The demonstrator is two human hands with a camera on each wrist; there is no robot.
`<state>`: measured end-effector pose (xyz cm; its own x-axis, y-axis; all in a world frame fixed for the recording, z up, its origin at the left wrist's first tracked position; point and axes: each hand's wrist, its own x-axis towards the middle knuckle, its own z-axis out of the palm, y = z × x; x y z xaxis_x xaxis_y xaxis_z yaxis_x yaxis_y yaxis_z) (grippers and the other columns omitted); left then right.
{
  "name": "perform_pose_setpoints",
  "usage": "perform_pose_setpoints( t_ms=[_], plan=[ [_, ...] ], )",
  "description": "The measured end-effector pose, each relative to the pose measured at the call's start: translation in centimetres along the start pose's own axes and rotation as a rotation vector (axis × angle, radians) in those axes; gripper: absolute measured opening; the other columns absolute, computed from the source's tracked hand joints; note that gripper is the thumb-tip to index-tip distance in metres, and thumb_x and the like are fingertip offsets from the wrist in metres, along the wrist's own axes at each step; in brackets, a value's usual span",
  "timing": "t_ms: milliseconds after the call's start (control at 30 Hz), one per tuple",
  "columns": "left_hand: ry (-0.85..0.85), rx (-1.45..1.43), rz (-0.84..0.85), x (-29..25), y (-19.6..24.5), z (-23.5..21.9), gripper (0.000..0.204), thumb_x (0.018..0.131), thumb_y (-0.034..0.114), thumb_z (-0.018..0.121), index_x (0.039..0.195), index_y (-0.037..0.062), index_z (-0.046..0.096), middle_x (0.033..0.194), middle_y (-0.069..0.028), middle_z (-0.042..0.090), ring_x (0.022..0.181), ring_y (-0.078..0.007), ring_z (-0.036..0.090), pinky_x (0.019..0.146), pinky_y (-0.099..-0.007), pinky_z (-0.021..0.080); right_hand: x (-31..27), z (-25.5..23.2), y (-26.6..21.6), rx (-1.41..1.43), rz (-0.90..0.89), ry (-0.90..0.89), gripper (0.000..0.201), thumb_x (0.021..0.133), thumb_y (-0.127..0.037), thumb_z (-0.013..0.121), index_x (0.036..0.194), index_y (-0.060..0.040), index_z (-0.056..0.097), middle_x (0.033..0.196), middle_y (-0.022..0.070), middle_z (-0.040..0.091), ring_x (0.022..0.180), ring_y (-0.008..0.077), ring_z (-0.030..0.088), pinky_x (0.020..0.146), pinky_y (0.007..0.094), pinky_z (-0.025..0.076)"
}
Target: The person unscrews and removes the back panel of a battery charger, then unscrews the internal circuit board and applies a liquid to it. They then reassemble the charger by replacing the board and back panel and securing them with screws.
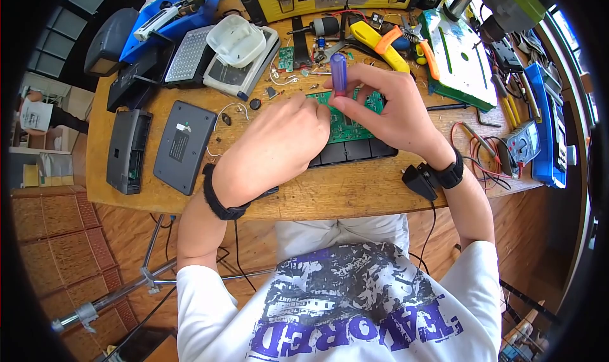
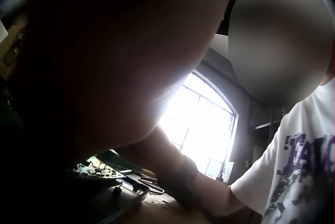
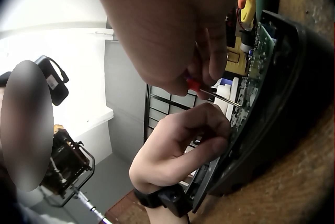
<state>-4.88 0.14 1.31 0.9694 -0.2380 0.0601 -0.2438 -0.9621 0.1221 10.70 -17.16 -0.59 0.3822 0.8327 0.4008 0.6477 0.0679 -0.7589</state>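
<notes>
My right hand pinches the translucent purple handle of a screwdriver, which stands nearly upright over a green circuit board. In the right wrist view, the screwdriver's metal shaft reaches the board's component side. Beneath the board lies a black plastic housing. My left hand rests over the board's left part with its fingers curled downward. Its thumb and fingertips come together right at the board in the right wrist view; I cannot tell whether they pinch anything. The left wrist view is mostly dark.
On the left lie a dark grey panel and a black box. A clear plastic tub sits on a device behind them. Yellow-handled cutters and other tools lie behind the board. A multimeter with leads and a black adapter are at right.
</notes>
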Motion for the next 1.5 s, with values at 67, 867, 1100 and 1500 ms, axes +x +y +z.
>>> perform_pose_setpoints(
  t_ms=[67,867,1100,1500],
  plan=[
    [0.003,0.034,-0.016,0.0,0.2,0.1,0.015,0.092,0.005,0.067,0.100,-0.0080,0.063,0.094,-0.0209,0.068,0.097,-0.0398,0.068,0.085,-0.0492,0.058,0.0,0.0,0.1,0.013,0.021,-0.002,0.023,0.097,-0.013,0.081,0.115,0.0009,0.077,0.102,0.0068,0.078,0.078,0.0126,0.069,0.075,0.0288,0.057],
    [0.567,-0.186,-0.631,0.2,-12.3,-0.9,0.024,0.096,0.018,0.078,0.103,-0.0054,0.077,0.081,-0.0131,0.073,0.071,-0.0168,0.065,0.073,-0.0325,0.055,-0.1,0.1,0.1,0.028,-0.009,-0.001,0.022,0.098,-0.010,0.080,0.117,0.0000,0.077,0.102,0.0070,0.079,0.076,0.0119,0.067,0.073,0.0280,0.056],
    [0.597,-0.084,-0.541,0.1,-11.6,-1.3,0.022,0.097,0.016,0.077,0.103,-0.0050,0.078,0.085,-0.0098,0.073,0.074,-0.0149,0.065,0.072,-0.0299,0.053,-0.3,-0.2,-0.2,0.023,0.023,-0.023,0.024,0.100,-0.008,0.077,0.122,0.0006,0.075,0.107,0.0079,0.081,0.083,0.0118,0.071,0.079,0.0283,0.058],
    [0.710,-0.850,0.100,2.2,-6.9,-0.8,0.029,0.105,0.012,0.073,0.131,0.0026,0.077,0.117,-0.0070,0.074,0.106,-0.0141,0.069,0.090,-0.0289,0.055,3.5,1.7,0.2,0.037,-0.006,-0.104,0.025,0.101,-0.018,0.077,0.118,0.0003,0.075,0.101,0.0167,0.081,0.092,0.0280,0.081,0.083,0.0374,0.063]
  ],
)
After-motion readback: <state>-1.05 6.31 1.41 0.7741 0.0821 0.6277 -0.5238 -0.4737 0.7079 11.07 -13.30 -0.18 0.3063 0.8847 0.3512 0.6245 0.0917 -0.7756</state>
